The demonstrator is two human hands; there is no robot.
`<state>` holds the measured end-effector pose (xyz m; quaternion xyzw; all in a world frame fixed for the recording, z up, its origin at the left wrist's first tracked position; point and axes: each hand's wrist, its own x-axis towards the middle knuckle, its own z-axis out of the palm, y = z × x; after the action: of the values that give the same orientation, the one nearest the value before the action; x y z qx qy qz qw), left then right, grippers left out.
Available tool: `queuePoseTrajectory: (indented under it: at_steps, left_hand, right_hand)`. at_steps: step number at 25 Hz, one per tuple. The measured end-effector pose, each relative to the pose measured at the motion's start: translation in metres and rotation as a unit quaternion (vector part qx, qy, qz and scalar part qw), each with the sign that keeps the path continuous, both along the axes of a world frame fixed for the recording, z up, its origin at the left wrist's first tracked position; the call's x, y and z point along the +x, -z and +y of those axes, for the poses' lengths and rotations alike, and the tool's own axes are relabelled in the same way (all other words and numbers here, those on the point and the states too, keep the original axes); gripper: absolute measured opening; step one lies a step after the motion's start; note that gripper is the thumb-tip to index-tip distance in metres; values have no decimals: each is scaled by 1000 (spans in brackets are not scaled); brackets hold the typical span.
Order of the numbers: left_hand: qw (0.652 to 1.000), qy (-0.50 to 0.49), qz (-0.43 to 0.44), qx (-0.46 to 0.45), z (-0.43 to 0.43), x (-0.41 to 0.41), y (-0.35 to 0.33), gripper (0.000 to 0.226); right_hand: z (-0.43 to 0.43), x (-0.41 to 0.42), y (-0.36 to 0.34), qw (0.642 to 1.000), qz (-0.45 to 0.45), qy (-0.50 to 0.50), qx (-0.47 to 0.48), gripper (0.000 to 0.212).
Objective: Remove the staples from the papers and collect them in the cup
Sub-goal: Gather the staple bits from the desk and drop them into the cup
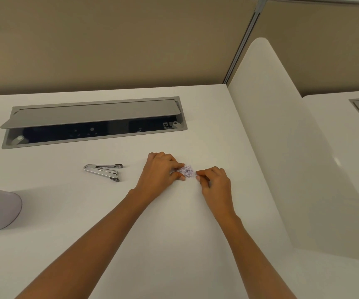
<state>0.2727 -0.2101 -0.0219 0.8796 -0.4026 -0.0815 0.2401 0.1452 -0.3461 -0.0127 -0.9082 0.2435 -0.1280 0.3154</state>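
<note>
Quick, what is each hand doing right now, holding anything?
Left hand: fingers curled at the small pile of loose metal staples; actual grip cannot be told.
Right hand: fingertips pinched beside the pile; cannot tell.

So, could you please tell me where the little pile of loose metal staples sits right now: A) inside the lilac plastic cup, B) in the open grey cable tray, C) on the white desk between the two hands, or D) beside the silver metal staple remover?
C: the pile of staples lies on the white desk, between the left hand and right hand.
</note>
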Motion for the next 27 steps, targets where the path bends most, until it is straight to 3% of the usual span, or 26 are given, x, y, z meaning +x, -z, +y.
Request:
queuePoseTrajectory:
  at_steps: [5, 8, 10, 13, 20, 27]
  left_hand:
    - [999, -6, 24, -27, 3, -6, -1, 52]
    - [1000, 8, 22, -13, 5, -5, -3, 69]
    - [1000, 21, 0, 20, 1, -3, -4, 67]
    - [1000, 16, 6, 17, -6, 0, -5, 54]
    - [999, 16, 20, -29, -18, 4, -4, 29]
    - [996, 3, -60, -65, -12, -2, -4, 13]
  right_hand:
    - [0, 3, -5, 999, -13, -5, 35, 24]
    - [-5, 6, -7, 994, 73, -76, 13, 54]
    - [-10, 18, -9, 981, 144, -126, -20, 66]
    - [-15, 30, -11, 977, 155, -145, -16, 59]
    - [-19, 32, -5, 989, 62, -126, 41, 30]
    - [-19, 31, -1, 989, -7, -144, -33, 14]
